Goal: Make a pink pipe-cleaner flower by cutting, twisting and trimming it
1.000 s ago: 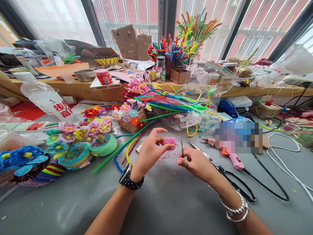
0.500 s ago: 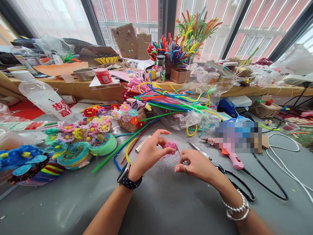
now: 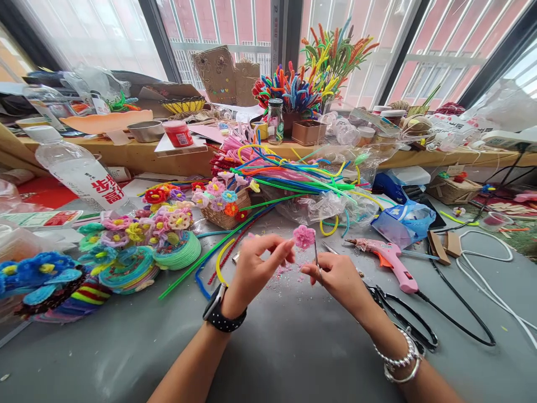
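My left hand is closed, thumb and fingertips pinched at the left edge of a fuzzy pink flower; the exact hold on it is partly hidden. Bent fingers of my right hand grip a slim metal tool, whose handle end is mostly covered. Its thin upright tip is at the flower's right edge. Pink fluff crumbs are scattered on the grey table beneath. Behind my right hand, the blades of larger scissors show, their black handles beside my forearm.
On the right lies a pink glue gun with a black cord, near a blue plastic bag. Colourful pipe cleaners are heaped behind my hands. Fuzzy flower pots and a plastic bottle stand at the left.
The pink flower is now raised, facing me, clear of the crumbs. My left hand has turned, its fingers curling in. The metal tool is more upright, beside the flower.
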Demonstrator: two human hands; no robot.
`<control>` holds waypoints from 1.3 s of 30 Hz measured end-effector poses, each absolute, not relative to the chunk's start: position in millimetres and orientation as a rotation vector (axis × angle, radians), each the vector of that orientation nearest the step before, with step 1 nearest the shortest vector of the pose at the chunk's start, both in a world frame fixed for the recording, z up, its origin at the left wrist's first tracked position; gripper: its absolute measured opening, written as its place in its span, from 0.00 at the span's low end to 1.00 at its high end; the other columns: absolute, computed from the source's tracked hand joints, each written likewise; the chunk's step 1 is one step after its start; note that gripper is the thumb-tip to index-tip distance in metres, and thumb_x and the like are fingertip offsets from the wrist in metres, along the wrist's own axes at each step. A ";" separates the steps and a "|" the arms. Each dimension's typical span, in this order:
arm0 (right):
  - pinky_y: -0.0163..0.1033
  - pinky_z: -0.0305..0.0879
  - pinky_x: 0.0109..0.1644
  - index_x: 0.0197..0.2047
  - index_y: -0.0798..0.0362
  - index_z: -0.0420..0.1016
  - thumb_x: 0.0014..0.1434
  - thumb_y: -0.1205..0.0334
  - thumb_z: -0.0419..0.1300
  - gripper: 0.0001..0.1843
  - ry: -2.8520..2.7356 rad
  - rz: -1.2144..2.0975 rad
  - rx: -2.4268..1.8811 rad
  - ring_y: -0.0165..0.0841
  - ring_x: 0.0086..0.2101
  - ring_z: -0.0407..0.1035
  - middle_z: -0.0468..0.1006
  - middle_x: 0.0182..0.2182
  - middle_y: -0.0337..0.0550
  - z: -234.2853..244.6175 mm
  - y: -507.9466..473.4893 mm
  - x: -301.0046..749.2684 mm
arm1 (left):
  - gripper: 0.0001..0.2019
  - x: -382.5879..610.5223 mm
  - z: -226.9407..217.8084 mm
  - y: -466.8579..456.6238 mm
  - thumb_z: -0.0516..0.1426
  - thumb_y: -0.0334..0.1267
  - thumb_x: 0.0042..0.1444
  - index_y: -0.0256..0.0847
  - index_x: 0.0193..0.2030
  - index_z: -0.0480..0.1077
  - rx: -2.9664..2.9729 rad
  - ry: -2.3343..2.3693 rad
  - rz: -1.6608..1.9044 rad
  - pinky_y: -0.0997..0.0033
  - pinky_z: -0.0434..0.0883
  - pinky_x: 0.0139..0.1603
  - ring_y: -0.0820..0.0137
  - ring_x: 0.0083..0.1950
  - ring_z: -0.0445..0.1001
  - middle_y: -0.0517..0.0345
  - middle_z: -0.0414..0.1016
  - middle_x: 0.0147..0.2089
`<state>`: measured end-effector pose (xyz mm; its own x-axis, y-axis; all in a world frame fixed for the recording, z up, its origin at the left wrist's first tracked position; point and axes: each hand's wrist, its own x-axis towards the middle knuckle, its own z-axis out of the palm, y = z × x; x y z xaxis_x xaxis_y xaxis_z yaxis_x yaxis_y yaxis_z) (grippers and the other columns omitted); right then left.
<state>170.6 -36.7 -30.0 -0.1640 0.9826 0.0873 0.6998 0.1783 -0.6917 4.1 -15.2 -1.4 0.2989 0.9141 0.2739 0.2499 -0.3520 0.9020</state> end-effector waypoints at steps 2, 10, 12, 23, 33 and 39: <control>0.32 0.52 0.26 0.15 0.55 0.70 0.48 0.33 0.44 0.34 -1.896 0.716 -1.545 0.28 0.21 0.62 0.68 0.16 0.38 -28.8 -37.9 169.3 | 0.19 8.3 -5.0 -14.3 0.47 0.46 0.55 0.37 0.22 0.70 1.677 0.963 0.874 0.74 0.63 0.25 0.73 0.23 0.67 0.56 0.72 0.23; 0.32 0.54 0.27 0.15 0.56 0.72 0.49 0.33 0.40 0.37 -1.908 0.834 -1.415 0.27 0.21 0.62 0.68 0.16 0.39 -30.3 -43.5 156.4 | 0.14 20.5 -10.3 -14.7 0.58 0.42 0.46 0.37 0.39 0.70 1.154 0.903 1.091 0.74 0.66 0.37 0.69 0.40 0.69 0.52 0.72 0.41; 0.32 0.53 0.26 0.15 0.56 0.71 0.49 0.32 0.40 0.37 -1.904 0.860 -1.401 0.27 0.20 0.61 0.66 0.16 0.38 -31.0 -44.7 153.8 | 0.12 20.5 -10.0 -15.9 0.59 0.40 0.45 0.37 0.37 0.71 1.077 0.904 1.114 0.74 0.66 0.37 0.71 0.38 0.69 0.54 0.72 0.39; 0.32 0.53 0.26 0.17 0.56 0.72 0.47 0.30 0.38 0.40 -1.848 1.005 -1.314 0.27 0.21 0.59 0.63 0.16 0.37 -34.1 -45.5 151.1 | 0.07 28.1 -14.4 -21.5 0.60 0.37 0.44 0.37 0.24 0.66 0.924 0.873 1.167 0.75 0.63 0.36 0.76 0.32 0.66 0.63 0.66 0.28; 0.32 0.54 0.27 0.11 0.56 0.67 0.48 0.32 0.41 0.38 -1.797 0.947 -1.399 0.25 0.19 0.59 0.63 0.13 0.36 -33.7 -45.5 152.3 | 0.07 30.5 -14.7 -22.5 0.60 0.37 0.44 0.37 0.24 0.67 0.872 0.862 1.196 0.75 0.64 0.36 0.76 0.32 0.67 0.63 0.67 0.27; 0.32 0.54 0.27 0.10 0.55 0.67 0.47 0.32 0.41 0.37 -1.834 0.967 -1.405 0.26 0.19 0.59 0.63 0.13 0.37 -33.3 -43.7 155.7 | 0.07 19.3 -11.9 -15.2 0.60 0.36 0.44 0.38 0.31 0.70 0.910 0.828 1.125 0.72 0.66 0.42 0.72 0.39 0.71 0.58 0.74 0.36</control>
<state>155.7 -43.7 -33.3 -0.2362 0.9707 0.0447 0.5111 0.1632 -0.8439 19.3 -15.2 -11.9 0.2308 0.9688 -0.0907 -0.3745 0.1745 0.9107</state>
